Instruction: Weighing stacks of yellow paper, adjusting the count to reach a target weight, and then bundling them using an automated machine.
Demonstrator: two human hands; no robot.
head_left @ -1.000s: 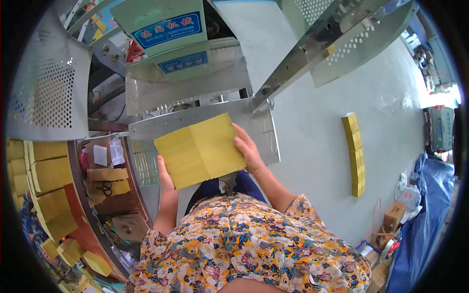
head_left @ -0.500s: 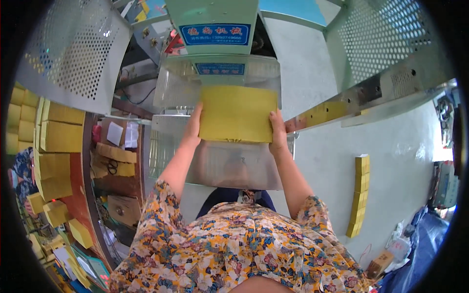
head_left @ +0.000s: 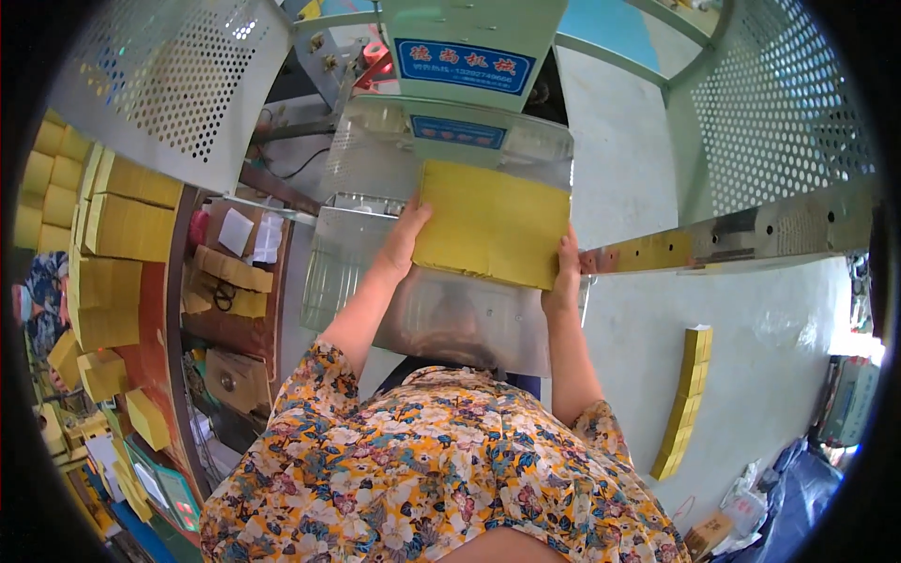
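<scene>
A thick yellow stack of paper (head_left: 493, 223) is gripped between my two hands, over a shiny metal tray (head_left: 469, 324). My left hand (head_left: 405, 235) clasps its left side, and my right hand (head_left: 563, 272) is closed around its lower right corner. The stack tilts a little, its right side lower in the picture. Just beyond it stands a pale green machine (head_left: 469, 23) with a blue sign plate and a reflective metal surface. Most of my fingers are hidden beneath the stack.
Perforated metal guards flank the machine, one at left (head_left: 178, 75) and one at right (head_left: 784, 113). A metal bar (head_left: 732, 242) juts out at right. Yellow bundles (head_left: 136, 225) fill a red-brown table at left. A row of yellow blocks (head_left: 685, 403) lies on the floor at right.
The head view has turned slightly, shifting the surroundings. The yellow stack, still in both hands, appears further right and has gone from level to tilted.
</scene>
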